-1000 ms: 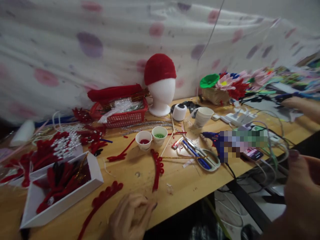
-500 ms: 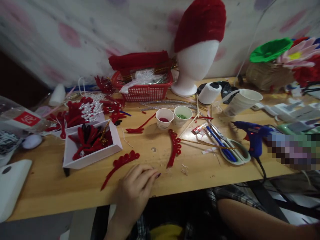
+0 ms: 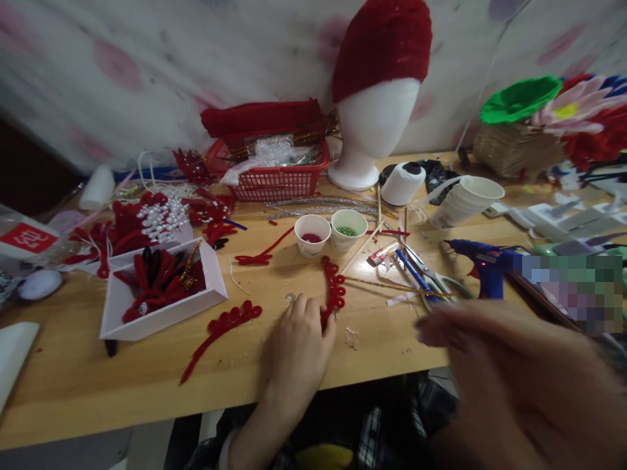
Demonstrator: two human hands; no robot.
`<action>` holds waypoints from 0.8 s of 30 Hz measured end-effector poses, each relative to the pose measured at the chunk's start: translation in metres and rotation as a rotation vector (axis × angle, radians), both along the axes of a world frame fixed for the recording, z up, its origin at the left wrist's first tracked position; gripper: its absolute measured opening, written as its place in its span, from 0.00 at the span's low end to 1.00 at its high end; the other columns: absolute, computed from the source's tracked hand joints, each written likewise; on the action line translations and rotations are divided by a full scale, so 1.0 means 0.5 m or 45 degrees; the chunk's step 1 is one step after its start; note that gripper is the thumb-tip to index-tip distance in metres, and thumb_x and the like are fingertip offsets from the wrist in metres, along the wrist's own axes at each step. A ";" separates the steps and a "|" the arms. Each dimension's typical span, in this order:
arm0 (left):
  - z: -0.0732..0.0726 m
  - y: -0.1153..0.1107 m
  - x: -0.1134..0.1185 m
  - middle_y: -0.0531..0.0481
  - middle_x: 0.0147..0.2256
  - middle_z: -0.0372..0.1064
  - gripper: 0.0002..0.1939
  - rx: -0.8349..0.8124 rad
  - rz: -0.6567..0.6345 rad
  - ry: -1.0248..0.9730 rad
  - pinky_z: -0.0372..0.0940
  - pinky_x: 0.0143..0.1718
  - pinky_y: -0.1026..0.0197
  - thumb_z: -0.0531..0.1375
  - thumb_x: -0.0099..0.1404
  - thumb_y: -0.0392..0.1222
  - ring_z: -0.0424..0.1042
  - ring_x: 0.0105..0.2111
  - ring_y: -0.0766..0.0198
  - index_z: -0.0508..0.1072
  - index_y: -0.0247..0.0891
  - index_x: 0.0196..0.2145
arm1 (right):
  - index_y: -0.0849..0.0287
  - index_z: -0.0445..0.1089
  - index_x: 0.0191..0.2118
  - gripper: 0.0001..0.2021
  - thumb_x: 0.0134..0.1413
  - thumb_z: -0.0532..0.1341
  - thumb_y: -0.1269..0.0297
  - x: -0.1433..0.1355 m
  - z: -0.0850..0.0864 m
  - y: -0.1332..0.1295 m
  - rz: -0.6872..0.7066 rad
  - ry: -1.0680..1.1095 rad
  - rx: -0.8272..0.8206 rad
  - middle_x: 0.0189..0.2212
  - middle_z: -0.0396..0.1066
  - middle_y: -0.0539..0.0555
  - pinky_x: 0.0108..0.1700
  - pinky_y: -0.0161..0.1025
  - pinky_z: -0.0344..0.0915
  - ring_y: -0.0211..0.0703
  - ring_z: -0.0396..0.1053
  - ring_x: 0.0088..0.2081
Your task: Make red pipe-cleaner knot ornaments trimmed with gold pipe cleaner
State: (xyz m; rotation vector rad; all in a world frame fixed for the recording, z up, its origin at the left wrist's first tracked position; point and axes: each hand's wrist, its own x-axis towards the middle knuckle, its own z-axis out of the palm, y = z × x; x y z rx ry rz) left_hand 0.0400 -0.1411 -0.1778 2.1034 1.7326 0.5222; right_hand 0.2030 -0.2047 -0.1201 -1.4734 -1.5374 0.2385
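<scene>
My left hand rests on the table with its thumb and fingers closed on the lower end of a red looped pipe-cleaner piece, whose tip they hide. My right hand is raised at the lower right, in front of the scissors, and smeared by motion; whether it holds anything does not show. A second red looped pipe-cleaner piece lies left of my left hand. Beyond the hands stand a paper cup of red beads and a paper cup of green beads.
A blue glue gun with a lit red light lies on the right. At left is a white box of red and black pieces. A red basket, a foam head and a thread cone stand behind.
My left hand has moved right, from the bare tabletop onto the red looped piece's lower end. My right hand has come up into view from the lower right. The view has shifted slightly right.
</scene>
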 end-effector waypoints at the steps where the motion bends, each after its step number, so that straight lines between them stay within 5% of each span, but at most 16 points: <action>1: 0.001 -0.001 -0.005 0.47 0.35 0.72 0.03 -0.035 0.013 -0.037 0.68 0.39 0.54 0.58 0.65 0.34 0.74 0.36 0.54 0.72 0.38 0.34 | 0.48 0.71 0.48 0.10 0.64 0.57 0.65 -0.004 -0.005 0.031 -0.016 -0.029 -0.005 0.36 0.76 0.54 0.40 0.44 0.73 0.47 0.73 0.35; 4: 0.007 -0.011 -0.030 0.49 0.34 0.71 0.04 -0.104 0.048 -0.165 0.67 0.35 0.56 0.58 0.65 0.34 0.73 0.33 0.57 0.71 0.40 0.32 | 0.53 0.72 0.45 0.08 0.63 0.58 0.67 -0.010 -0.039 0.082 -0.008 -0.086 -0.111 0.34 0.76 0.53 0.33 0.37 0.71 0.41 0.73 0.30; 8: 0.015 -0.028 -0.066 0.52 0.29 0.69 0.04 0.049 0.130 -0.350 0.65 0.28 0.62 0.58 0.64 0.36 0.68 0.25 0.63 0.72 0.40 0.31 | 0.56 0.73 0.41 0.07 0.63 0.58 0.63 -0.029 -0.076 0.085 0.156 0.089 -0.320 0.25 0.74 0.49 0.24 0.31 0.66 0.37 0.70 0.23; 12: 0.018 -0.047 -0.082 0.55 0.25 0.66 0.04 0.109 0.223 -0.467 0.61 0.22 0.65 0.58 0.62 0.37 0.62 0.19 0.67 0.72 0.39 0.29 | 0.57 0.74 0.40 0.09 0.63 0.59 0.60 -0.066 -0.086 0.091 0.354 0.236 -0.452 0.27 0.77 0.51 0.26 0.32 0.67 0.38 0.73 0.25; 17: 0.015 -0.060 -0.086 0.54 0.26 0.69 0.03 -0.166 0.212 -0.631 0.60 0.23 0.66 0.60 0.60 0.38 0.61 0.21 0.68 0.73 0.39 0.29 | 0.59 0.75 0.39 0.11 0.64 0.57 0.60 -0.083 -0.102 0.108 0.484 0.401 -0.489 0.29 0.77 0.53 0.32 0.33 0.69 0.40 0.74 0.30; 22: 0.004 -0.033 -0.085 0.50 0.30 0.74 0.15 -0.486 0.272 -1.125 0.68 0.28 0.64 0.60 0.63 0.49 0.72 0.27 0.64 0.74 0.37 0.43 | 0.58 0.76 0.38 0.10 0.64 0.58 0.61 -0.076 -0.111 0.108 0.614 0.430 -0.527 0.30 0.77 0.52 0.37 0.35 0.68 0.41 0.73 0.33; 24: 0.001 -0.020 -0.084 0.49 0.31 0.76 0.14 -0.505 0.262 -1.238 0.70 0.31 0.64 0.61 0.63 0.49 0.75 0.30 0.63 0.75 0.37 0.41 | 0.57 0.76 0.39 0.11 0.64 0.58 0.61 -0.077 -0.113 0.108 0.675 0.457 -0.570 0.33 0.77 0.52 0.38 0.36 0.69 0.42 0.74 0.35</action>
